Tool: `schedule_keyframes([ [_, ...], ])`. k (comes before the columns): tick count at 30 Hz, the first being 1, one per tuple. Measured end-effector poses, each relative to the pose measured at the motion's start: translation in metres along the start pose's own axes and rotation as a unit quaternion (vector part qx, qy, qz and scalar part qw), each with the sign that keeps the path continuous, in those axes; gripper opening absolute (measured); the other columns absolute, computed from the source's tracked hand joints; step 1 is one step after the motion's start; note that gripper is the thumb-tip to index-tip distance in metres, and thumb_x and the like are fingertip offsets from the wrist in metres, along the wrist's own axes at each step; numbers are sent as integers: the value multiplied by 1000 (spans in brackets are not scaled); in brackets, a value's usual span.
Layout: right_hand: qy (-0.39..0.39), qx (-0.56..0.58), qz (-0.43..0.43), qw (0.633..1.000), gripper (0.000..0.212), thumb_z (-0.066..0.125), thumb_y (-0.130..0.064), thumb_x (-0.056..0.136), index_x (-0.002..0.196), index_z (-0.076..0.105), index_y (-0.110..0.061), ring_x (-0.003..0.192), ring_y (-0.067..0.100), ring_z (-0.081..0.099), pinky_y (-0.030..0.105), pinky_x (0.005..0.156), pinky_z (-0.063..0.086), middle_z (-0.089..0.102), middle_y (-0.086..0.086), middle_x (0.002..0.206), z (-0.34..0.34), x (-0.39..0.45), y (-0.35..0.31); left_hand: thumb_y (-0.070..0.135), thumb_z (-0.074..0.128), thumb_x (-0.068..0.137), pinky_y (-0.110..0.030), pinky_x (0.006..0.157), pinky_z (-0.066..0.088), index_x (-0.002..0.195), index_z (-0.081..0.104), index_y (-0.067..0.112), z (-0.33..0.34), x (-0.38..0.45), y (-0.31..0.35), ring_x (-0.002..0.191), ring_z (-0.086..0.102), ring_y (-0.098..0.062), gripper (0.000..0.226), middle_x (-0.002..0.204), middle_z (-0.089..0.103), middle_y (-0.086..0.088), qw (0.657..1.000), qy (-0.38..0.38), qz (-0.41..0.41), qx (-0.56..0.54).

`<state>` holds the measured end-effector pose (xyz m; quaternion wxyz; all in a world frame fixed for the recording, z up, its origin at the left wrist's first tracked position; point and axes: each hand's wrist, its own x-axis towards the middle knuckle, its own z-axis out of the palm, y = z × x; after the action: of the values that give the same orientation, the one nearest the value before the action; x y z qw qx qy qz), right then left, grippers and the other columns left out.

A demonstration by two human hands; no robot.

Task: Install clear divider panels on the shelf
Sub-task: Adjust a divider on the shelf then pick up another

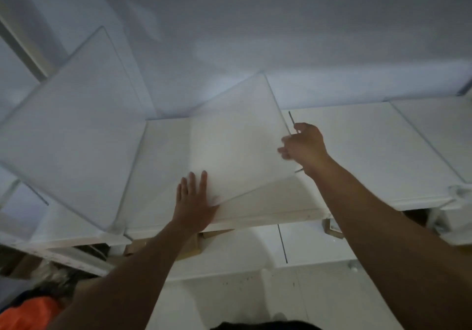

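Observation:
A clear divider panel (240, 135) leans tilted over the white shelf (357, 150), its top edge toward the back wall. My right hand (304, 148) grips the panel's right edge near the dark slot line (291, 121) in the shelf. My left hand (195, 202) lies flat with fingers spread against the panel's lower left corner. A second clear panel (71, 130) stands upright on the shelf at the left.
A lower white shelf (306, 248) with another dark slot line sits below the front edge. Brown cardboard (194, 242) shows under the upper shelf. An orange cloth (33, 311) lies at the bottom left. The white back wall (281, 35) is close behind.

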<state>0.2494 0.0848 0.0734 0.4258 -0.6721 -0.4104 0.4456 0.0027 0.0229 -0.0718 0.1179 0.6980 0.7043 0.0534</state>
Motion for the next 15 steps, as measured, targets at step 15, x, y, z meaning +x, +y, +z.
schedule_keyframes([
  [15, -138, -294, -227, 918, 50, 39, -18, 95, 144, 30, -11, 84, 27, 67, 36, 74, 57, 66, 13, 106, 94, -128, -26, 29, 41, 86, -38, 103, 47, 134, 36, 27, 21, -16, 14, 127, 47, -12, 48, 138, 48, 7, 964, 16, 22, -265],
])
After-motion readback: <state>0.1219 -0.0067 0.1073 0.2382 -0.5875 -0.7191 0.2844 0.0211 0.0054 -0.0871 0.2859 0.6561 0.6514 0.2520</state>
